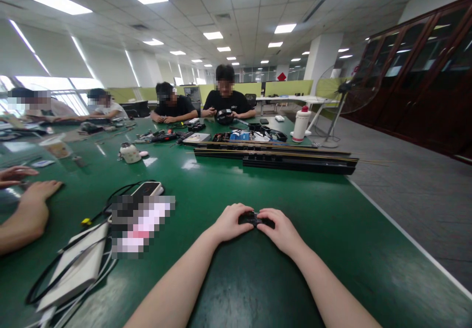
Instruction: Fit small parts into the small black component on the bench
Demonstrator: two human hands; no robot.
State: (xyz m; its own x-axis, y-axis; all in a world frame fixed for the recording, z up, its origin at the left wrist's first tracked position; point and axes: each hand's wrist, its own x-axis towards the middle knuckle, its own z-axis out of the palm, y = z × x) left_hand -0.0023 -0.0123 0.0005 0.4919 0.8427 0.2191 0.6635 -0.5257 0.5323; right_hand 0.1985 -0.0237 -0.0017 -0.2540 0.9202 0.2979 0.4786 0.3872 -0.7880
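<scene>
A long green table carries black rails across its far right edge, a white bottle beyond them, a white jar mid-left, and a cabled white box by the near left edge.

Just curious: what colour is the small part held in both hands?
Black, seen in the head view: the part sits between the left hand and right hand.

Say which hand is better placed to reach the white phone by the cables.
Left, probably. The left hand is on the phone's side; the right hand would have to cross over. Both grip a small black part.
</scene>
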